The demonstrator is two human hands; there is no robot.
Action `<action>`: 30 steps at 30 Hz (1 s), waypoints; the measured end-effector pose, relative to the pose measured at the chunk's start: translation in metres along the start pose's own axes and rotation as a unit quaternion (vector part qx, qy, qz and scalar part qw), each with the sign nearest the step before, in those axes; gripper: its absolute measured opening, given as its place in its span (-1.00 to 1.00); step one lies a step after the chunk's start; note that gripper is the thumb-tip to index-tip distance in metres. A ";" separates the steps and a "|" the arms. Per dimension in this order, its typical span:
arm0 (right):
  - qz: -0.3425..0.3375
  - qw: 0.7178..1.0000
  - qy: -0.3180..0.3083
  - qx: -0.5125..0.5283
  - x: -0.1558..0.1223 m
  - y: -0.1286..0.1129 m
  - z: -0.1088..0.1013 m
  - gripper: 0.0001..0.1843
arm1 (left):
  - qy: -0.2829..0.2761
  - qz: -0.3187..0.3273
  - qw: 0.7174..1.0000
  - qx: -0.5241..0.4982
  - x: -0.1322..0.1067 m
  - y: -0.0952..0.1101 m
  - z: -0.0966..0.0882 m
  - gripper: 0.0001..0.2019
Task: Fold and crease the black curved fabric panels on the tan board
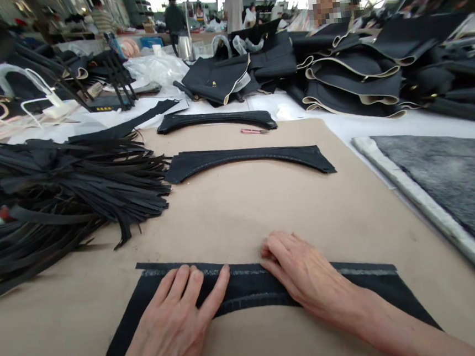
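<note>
A black curved panel [251, 285] of leather-like material lies flat on the brown work surface in front of me. Along its straight far edge runs a strip beside a whitish, glue-like line; a stitch-like line follows the curved near edge. My left hand [182, 302] rests on the panel's left half, fingers apart, with the fingertips near the far edge. At the middle of that edge, my right hand [299, 267] is closed, its fingers curled and pinching at the strip. The right fingertips are partly hidden, and my right forearm covers part of the panel.
Two stacks of similar curved pieces, a nearer one [248, 160] and a farther one [216, 120], lie ahead. A pink pen [254, 131] is beside the farther stack. Black strips [55, 183] heap at left. A grey slab [449, 181] lies right; black bags [349, 79] pile behind.
</note>
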State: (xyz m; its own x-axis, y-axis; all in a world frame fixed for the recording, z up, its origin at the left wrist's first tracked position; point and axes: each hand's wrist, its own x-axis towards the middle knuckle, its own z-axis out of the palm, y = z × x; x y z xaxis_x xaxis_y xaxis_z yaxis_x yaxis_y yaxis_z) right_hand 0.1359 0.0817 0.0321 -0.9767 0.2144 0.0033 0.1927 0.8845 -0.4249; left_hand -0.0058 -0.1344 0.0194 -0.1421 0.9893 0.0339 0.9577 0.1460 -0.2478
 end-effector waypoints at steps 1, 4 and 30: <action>-0.009 1.000 0.016 0.006 -0.004 0.001 0.001 -0.90 | 0.008 0.004 1.000 0.004 0.000 0.000 0.001 -0.19; -0.043 0.998 0.034 0.003 -0.015 -0.002 0.000 -0.75 | 0.033 0.019 0.999 0.018 -0.001 -0.002 0.004 -0.17; 0.059 0.972 0.119 -0.193 -0.133 0.049 -0.015 -0.43 | 0.069 0.022 0.997 0.029 -0.004 -0.009 0.017 -0.20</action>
State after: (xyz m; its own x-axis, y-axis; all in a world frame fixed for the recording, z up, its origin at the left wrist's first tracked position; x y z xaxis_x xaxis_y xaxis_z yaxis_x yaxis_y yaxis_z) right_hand 0.2765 0.1030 0.0246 -0.9055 0.3721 0.2040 0.3671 0.9280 -0.0631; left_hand -0.0187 -0.1393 0.0048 -0.0605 0.9864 0.1530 0.9455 0.1057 -0.3080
